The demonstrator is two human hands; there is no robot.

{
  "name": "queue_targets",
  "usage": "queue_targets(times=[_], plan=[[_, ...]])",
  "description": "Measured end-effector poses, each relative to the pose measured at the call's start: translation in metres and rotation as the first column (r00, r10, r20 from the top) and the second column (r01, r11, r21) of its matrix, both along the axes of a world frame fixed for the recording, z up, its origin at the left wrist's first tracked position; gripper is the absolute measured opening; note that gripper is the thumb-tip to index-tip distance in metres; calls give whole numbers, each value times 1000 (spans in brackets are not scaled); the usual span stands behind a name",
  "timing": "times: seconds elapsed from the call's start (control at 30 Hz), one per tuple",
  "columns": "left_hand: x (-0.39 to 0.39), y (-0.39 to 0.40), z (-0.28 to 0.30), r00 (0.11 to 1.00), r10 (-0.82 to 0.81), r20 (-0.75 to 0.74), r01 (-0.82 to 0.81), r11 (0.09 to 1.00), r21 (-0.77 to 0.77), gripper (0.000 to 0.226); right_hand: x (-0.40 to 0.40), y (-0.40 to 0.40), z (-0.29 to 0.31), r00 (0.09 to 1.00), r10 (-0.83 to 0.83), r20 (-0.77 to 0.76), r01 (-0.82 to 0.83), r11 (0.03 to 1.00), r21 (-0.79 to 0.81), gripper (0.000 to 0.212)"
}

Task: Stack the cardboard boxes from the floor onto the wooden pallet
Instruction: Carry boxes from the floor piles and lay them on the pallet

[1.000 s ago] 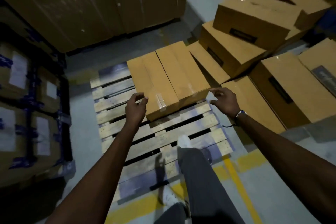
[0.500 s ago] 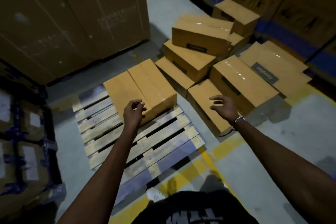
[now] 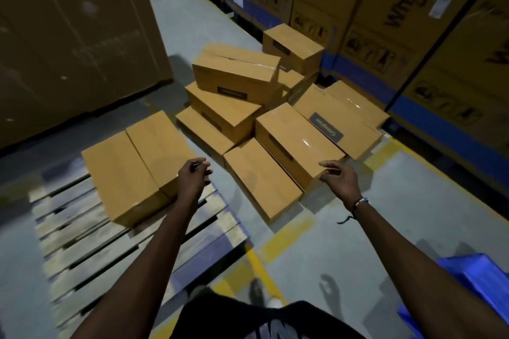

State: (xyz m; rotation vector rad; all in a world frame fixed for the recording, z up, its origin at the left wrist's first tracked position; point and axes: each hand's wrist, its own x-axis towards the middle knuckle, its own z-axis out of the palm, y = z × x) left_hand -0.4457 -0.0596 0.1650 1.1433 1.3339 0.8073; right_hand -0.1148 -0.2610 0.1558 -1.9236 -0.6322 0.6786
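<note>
Two cardboard boxes [image 3: 124, 170] lie side by side on the far part of the wooden pallet [image 3: 91, 245] at the left. A loose pile of several cardboard boxes [image 3: 237, 71] sits on the floor to the right of the pallet. Nearest me in that pile are a low flat box [image 3: 259, 184] and a taller box [image 3: 294, 143]. My left hand [image 3: 194, 177] hovers over the gap between pallet and pile, fingers loosely curled, holding nothing. My right hand [image 3: 340, 177] floats by the taller box's near corner with relaxed fingers, empty.
Tall stacked cartons [image 3: 68, 36] wall off the left, and printed cartons [image 3: 399, 16] line the back right. Yellow floor lines [image 3: 278, 245] run past the pallet's corner. A blue object [image 3: 473, 289] lies at the lower right. My shoes show at the bottom.
Both hands have left the boxes on the pallet and swung right toward the floor pile. My view has lifted and turned right, showing more of the pile and the back cartons.
</note>
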Motion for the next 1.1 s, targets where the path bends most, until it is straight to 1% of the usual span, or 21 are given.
queue_targets(times=[0.07,0.13,0.23,0.43,0.5,0.6,0.77,0.9,1.03,1.1], plan=[[32,-6,1,999,-38,31,39,999,-8,16,28,-4,-4,1000,-19,-14,19,1000,-19,31],[59,-6,-2,997,-72,31,72,997,-12,16,54,-2,-10,1000,-23,-15,22,999,-32,31],[95,3,-8,997,-78,23,79,996,-31,15,85,9,-16,999,-26,-20,25,999,-32,30],[165,52,-43,998,-68,-7,67,995,-68,10,153,64,-32,1000,7,-2,-7,998,-67,31],[192,68,-57,997,-72,-20,69,993,-99,7,177,81,-39,1000,-4,-3,4,996,-90,33],[234,89,-78,997,-79,-20,75,986,-149,9,208,101,-47,1000,-11,-25,7,990,-138,38],[300,116,-98,990,-133,-46,124,980,-158,17,262,135,-53,999,40,-23,-44,981,-189,42],[348,128,-107,985,-160,-60,148,974,-173,18,306,163,-55,993,117,1,-114,968,-223,42],[391,134,-129,978,-172,-114,149,970,-190,18,358,195,-77,979,205,-17,-201,936,-288,46],[413,138,-139,976,-153,-158,120,972,-202,18,386,216,-92,965,260,-25,-254,915,-314,48]])
